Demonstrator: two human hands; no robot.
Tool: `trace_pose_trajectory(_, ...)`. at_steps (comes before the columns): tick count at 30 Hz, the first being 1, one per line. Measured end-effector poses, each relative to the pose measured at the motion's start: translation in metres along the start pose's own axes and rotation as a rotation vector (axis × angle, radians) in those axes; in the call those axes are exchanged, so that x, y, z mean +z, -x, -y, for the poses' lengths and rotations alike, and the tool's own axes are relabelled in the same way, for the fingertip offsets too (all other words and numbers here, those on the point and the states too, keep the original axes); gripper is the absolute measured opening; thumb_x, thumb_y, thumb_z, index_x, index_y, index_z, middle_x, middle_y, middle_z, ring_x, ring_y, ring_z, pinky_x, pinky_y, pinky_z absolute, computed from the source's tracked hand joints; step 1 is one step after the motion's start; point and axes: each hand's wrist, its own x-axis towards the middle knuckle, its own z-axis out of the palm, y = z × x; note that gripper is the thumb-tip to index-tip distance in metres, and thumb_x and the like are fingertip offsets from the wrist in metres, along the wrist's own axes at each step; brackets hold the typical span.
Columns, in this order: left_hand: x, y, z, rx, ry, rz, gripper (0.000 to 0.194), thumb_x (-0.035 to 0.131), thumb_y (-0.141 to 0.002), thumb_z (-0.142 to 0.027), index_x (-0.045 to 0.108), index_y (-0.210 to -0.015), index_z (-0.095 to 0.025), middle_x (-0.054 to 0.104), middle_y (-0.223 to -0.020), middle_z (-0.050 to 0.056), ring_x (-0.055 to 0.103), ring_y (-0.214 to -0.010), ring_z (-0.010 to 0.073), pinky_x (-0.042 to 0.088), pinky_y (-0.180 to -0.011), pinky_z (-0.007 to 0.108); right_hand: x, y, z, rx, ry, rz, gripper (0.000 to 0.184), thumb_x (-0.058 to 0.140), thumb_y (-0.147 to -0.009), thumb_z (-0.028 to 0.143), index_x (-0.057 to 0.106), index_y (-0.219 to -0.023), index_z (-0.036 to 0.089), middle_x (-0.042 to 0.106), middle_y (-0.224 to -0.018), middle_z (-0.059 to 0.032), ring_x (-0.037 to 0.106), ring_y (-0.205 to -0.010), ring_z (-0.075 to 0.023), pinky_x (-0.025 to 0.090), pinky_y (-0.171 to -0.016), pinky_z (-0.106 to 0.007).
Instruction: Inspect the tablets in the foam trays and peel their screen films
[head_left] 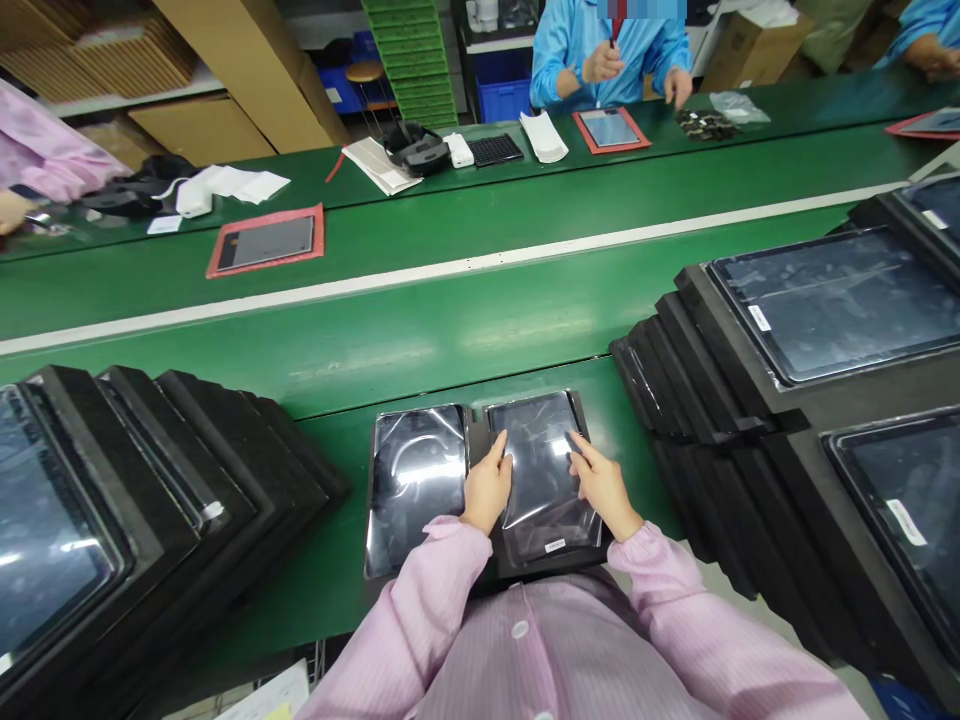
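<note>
Two dark tablets in clear film lie side by side in a black foam tray (475,440) on the green bench in front of me. My left hand (487,487) rests on the left edge of the right tablet (541,470), fingers together and pointing forward. My right hand (602,483) lies on that tablet's right side, index finger stretched out onto the film. The left tablet (415,482) is untouched. Neither hand grips anything.
Stacks of black foam trays with tablets stand at the left (112,520) and at the right (810,340). Beyond runs a green conveyor belt (450,300). A red-framed tablet (266,241) lies across it. A person in blue (607,50) works opposite, a pink-sleeved person (37,160) at far left.
</note>
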Motion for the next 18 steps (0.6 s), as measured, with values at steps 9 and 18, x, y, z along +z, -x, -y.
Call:
trace_pose_trajectory(9, -0.0011, -0.0007, -0.0025, 0.003, -0.041, 0.013, 0.047, 0.046, -0.086, -0.019, 0.045, -0.133, -0.022, 0.061, -0.063, -0.002, 0.055, -0.057, 0.0124, 0.038, -0.06, 0.022, -0.0013, -0.0026, -0.0024, 0.013, 0.011, -0.007, 0.047, 0.045, -0.078, 0.026, 0.058, -0.122, 0.018, 0.056, -0.057, 0.0057, 0.041, -0.032, -0.007, 0.045, -0.043, -0.022)
trace_pose_trajectory(18, -0.0047, -0.0032, -0.0061, 0.009, -0.064, 0.035, 0.047, 0.047, -0.086, -0.017, 0.044, -0.133, -0.019, 0.063, -0.065, -0.001, 0.058, -0.059, 0.0142, 0.039, -0.061, 0.023, -0.0004, -0.0052, -0.0017, 0.007, 0.017, -0.014, 0.047, 0.046, -0.077, 0.025, 0.059, -0.121, 0.015, 0.05, -0.049, 0.0076, 0.041, -0.031, -0.0084, 0.044, -0.045, -0.023)
